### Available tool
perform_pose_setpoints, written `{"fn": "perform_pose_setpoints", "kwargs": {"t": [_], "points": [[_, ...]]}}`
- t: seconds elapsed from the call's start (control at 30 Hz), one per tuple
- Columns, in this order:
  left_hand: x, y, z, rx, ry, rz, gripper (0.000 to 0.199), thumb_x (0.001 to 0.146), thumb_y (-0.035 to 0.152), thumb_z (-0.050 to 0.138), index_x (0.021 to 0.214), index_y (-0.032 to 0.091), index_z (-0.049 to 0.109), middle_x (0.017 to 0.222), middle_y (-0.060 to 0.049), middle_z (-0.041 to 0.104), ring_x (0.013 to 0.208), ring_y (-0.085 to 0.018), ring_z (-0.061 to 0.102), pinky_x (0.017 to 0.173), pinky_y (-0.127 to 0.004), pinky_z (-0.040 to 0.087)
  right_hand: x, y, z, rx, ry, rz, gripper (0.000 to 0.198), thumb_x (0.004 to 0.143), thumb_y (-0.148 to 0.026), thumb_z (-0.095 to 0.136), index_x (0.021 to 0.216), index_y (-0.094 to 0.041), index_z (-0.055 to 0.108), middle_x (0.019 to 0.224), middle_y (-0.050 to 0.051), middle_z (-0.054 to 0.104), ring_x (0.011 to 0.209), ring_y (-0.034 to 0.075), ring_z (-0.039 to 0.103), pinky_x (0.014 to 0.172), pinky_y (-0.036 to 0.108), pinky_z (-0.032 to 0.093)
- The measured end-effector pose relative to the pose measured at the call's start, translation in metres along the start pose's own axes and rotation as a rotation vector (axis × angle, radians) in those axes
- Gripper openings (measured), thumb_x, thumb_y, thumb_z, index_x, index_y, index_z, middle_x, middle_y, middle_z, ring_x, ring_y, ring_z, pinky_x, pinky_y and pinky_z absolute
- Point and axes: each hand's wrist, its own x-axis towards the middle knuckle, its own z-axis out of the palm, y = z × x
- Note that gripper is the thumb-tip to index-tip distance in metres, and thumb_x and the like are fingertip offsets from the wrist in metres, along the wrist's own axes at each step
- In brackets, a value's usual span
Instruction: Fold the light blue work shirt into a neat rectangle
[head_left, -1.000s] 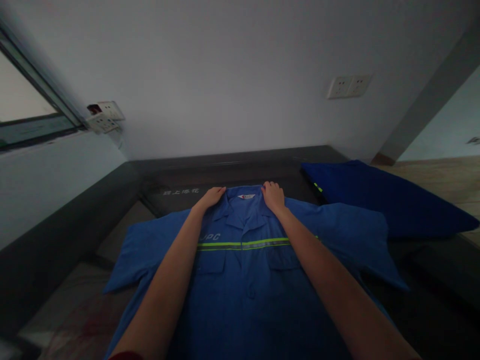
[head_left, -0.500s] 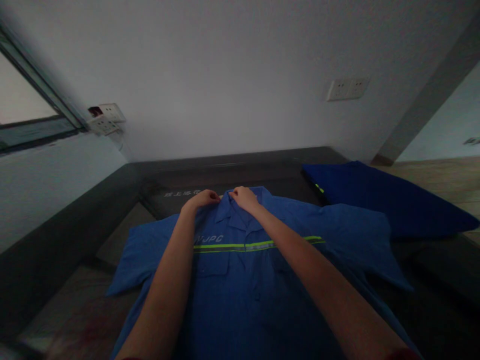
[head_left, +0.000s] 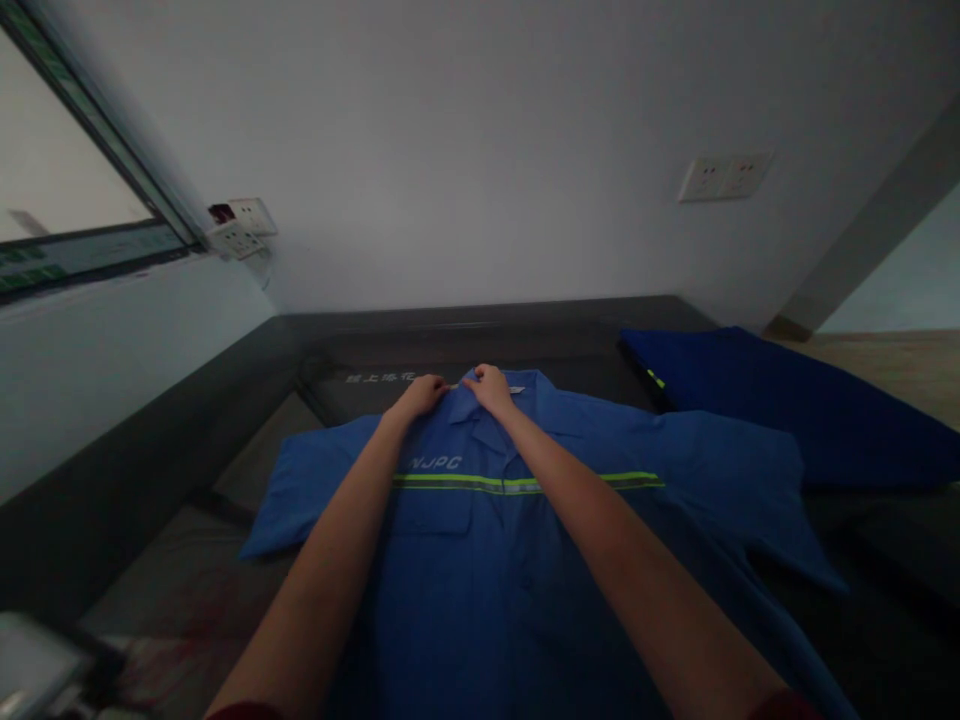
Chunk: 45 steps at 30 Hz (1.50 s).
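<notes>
A blue short-sleeved work shirt (head_left: 442,590) lies spread out with its front up and its collar at the far end. Grey letters and a yellow-green and silver stripe cross its chest. My left hand (head_left: 421,395) is closed at the collar's left side, fingertips pinching the fabric near the shoulder. Just to the right, my right hand (head_left: 490,386) pinches the collar's edge between thumb and fingers. A small pale label (head_left: 516,390) shows inside the neck. My forearms cover parts of the shirt's chest.
A dark blue folded cloth item (head_left: 772,410) lies at the right on the dark surface (head_left: 465,345). White wall sockets (head_left: 724,177) sit on the wall behind, and another socket group (head_left: 241,228) is at left. A blurred whitish object (head_left: 37,660) stands at lower left.
My view has turned slightly left, so the scene sits further right. My left hand has come closer to my right, and the collar's left side is pulled up a little.
</notes>
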Motion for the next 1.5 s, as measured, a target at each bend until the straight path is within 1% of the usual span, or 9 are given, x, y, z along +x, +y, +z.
{"fn": "perform_pose_setpoints", "kwargs": {"t": [0.17,0.4,0.7,0.97,1.1,1.2,1.3,1.4,1.5], "points": [[-0.02,0.01,0.014,0.1,0.141,-0.025,0.033,0.096,0.034,0.031,0.105,0.019,0.06,0.106,-0.013,0.064,0.092,-0.025,0.063,0.075,-0.032,0.045,-0.013,-0.006,0.005,-0.018,0.016,0.01,0.024,0.087,-0.033,0.057,0.108,-0.02,0.059,0.107,0.009,0.068,0.099,0.021,0.063,0.079,0.029,0.045],[-0.029,0.012,0.018,0.16,0.263,0.027,0.027,0.095,0.03,0.035,0.103,0.018,0.057,0.108,-0.013,0.059,0.107,-0.025,0.055,0.088,-0.034,0.04,-0.02,-0.006,-0.004,-0.065,-0.081,-0.023,0.036,0.087,-0.039,0.056,0.117,-0.019,0.054,0.11,0.012,0.067,0.103,0.024,0.063,0.082,0.032,0.046],[-0.027,0.002,0.025,0.105,0.27,0.073,0.022,0.092,0.036,0.046,0.098,0.018,0.057,0.1,-0.01,0.06,0.094,-0.022,0.057,0.079,-0.03,0.042,-0.033,0.0,-0.023,-0.163,-0.138,-0.054,0.032,0.084,-0.028,0.063,0.113,-0.019,0.054,0.109,0.01,0.068,0.102,0.022,0.064,0.08,0.029,0.047],[-0.033,0.004,0.028,0.127,0.367,-0.019,0.026,0.091,0.036,0.046,0.109,0.021,0.056,0.112,-0.012,0.058,0.111,-0.028,0.05,0.092,-0.041,0.038,-0.054,-0.004,-0.014,-0.304,-0.054,-0.117,0.042,0.092,-0.031,0.05,0.13,-0.016,0.039,0.102,0.019,0.069,0.1,0.032,0.065,0.081,0.041,0.047],[-0.036,-0.001,0.019,0.098,0.304,-0.06,0.03,0.09,0.028,0.045,0.117,0.022,0.055,0.121,-0.012,0.057,0.115,-0.028,0.05,0.094,-0.042,0.04,-0.055,-0.002,-0.016,-0.332,-0.038,-0.13,0.041,0.094,-0.036,0.045,0.13,-0.017,0.04,0.102,0.018,0.068,0.098,0.031,0.065,0.082,0.041,0.047],[-0.044,-0.027,0.004,0.093,0.282,-0.059,0.032,0.089,0.027,0.043,0.118,0.023,0.055,0.124,-0.01,0.057,0.116,-0.027,0.051,0.094,-0.04,0.042,-0.057,-0.003,-0.026,-0.312,0.041,-0.215,0.038,0.095,-0.038,0.042,0.126,-0.017,0.044,0.111,0.017,0.064,0.104,0.028,0.061,0.084,0.038,0.046],[-0.062,-0.077,-0.013,0.102,0.265,-0.043,0.032,0.088,0.027,0.04,0.114,0.02,0.058,0.118,-0.01,0.06,0.112,-0.024,0.054,0.097,-0.036,0.041,-0.06,-0.007,-0.033,-0.288,0.108,-0.417,0.03,0.096,-0.032,0.041,0.118,-0.017,0.052,0.12,0.015,0.059,0.113,0.025,0.053,0.091,0.036,0.044],[-0.086,-0.13,-0.025,0.097,0.178,-0.059,0.034,0.086,0.034,0.039,0.106,0.016,0.06,0.109,-0.011,0.064,0.105,-0.024,0.058,0.095,-0.035,0.042,-0.061,-0.007,-0.029,-0.278,0.056,-0.562,0.028,0.095,-0.027,0.042,0.117,-0.017,0.058,0.126,0.012,0.056,0.119,0.023,0.048,0.097,0.036,0.04],[-0.109,-0.166,-0.03,0.07,0.106,-0.054,0.039,0.084,0.044,0.039,0.1,0.016,0.061,0.101,-0.011,0.065,0.097,-0.024,0.06,0.09,-0.035,0.045,-0.059,0.001,-0.014,-0.28,-0.052,-0.55,0.035,0.094,-0.029,0.045,0.125,-0.015,0.056,0.136,0.014,0.05,0.13,0.025,0.039,0.107,0.044,0.032]]}}
